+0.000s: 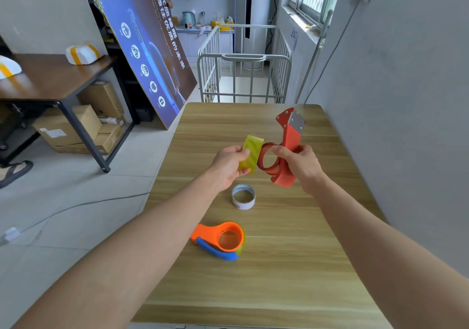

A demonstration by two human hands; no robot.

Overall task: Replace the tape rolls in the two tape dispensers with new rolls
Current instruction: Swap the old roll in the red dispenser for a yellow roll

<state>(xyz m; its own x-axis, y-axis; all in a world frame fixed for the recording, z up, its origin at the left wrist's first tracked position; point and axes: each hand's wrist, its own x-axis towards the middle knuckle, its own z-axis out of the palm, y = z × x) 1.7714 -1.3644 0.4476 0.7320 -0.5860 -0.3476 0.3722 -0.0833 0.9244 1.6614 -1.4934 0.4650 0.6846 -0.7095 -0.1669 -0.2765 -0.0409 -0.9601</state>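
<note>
My right hand [299,166] grips a red tape dispenser [289,141] above the table, its metal blade pointing up and away. My left hand [229,166] holds a yellowish clear tape roll [251,155] edge-on, just left of the dispenser's round red hub and close to touching it. An empty white cardboard core [243,196] stands on the wooden table [291,265] below my hands. Nearer to me lies an orange dispenser with a blue handle [219,240], a yellowish roll mounted on it.
The table's right side runs along a grey wall [406,100]. A white metal cage cart [243,65] stands beyond the far edge. To the left are a brown desk [50,80] with cardboard boxes under it and a leaning blue poster board [149,57].
</note>
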